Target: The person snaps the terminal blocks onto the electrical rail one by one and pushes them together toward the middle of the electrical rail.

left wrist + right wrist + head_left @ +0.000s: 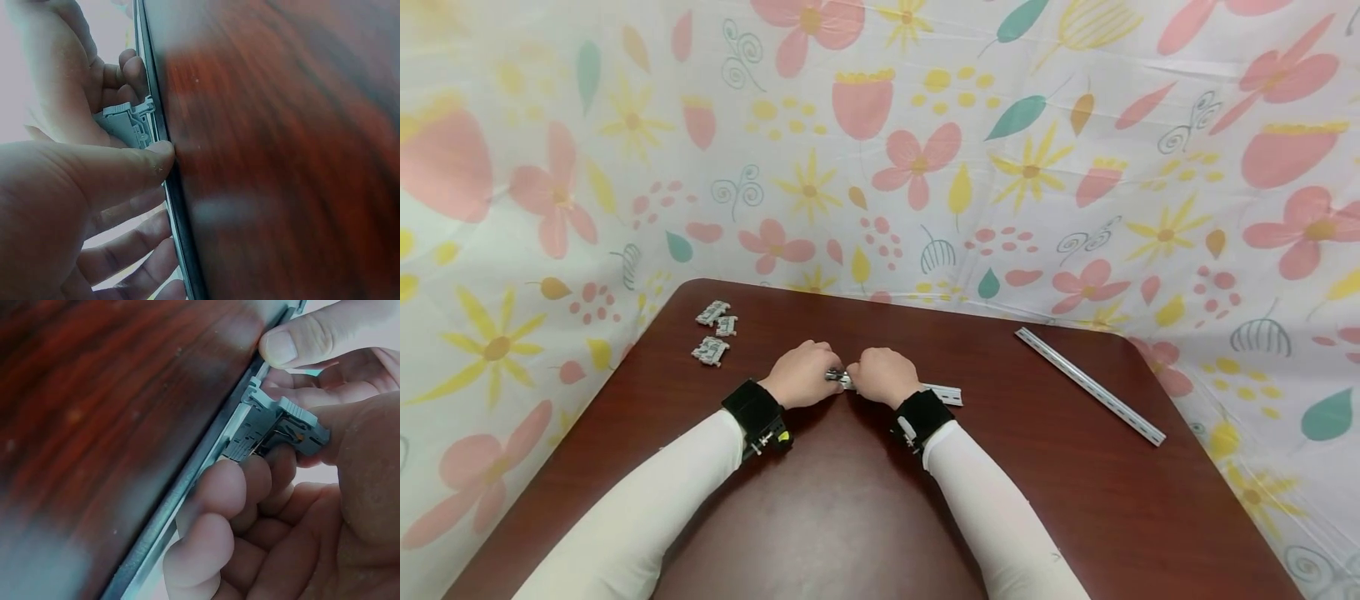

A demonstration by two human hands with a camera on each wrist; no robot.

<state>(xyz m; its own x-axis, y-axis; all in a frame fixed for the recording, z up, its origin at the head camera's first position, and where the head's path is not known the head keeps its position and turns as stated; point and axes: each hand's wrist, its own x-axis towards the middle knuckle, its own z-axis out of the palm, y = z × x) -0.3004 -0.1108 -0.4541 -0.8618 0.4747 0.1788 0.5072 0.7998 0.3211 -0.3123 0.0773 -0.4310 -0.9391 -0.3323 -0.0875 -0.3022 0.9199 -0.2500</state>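
A slotted metal DIN rail (943, 394) lies across the middle of the table, passing beneath both hands. My left hand (801, 373) grips it, with the thumb (134, 172) on the near edge and the other fingers behind. Just to the right, my right hand (883, 375) holds a grey terminal block (265, 425) in its curled fingers. The block's clip side meets the rail's edge in both wrist views. Part of the block is hidden by the right fingers (222, 487).
Several grey terminal blocks (710, 351) lie at the table's back left. A second, longer DIN rail (1090, 385) rests diagonally on the right side. A floral curtain (917, 167) hangs behind the brown table (820, 517).
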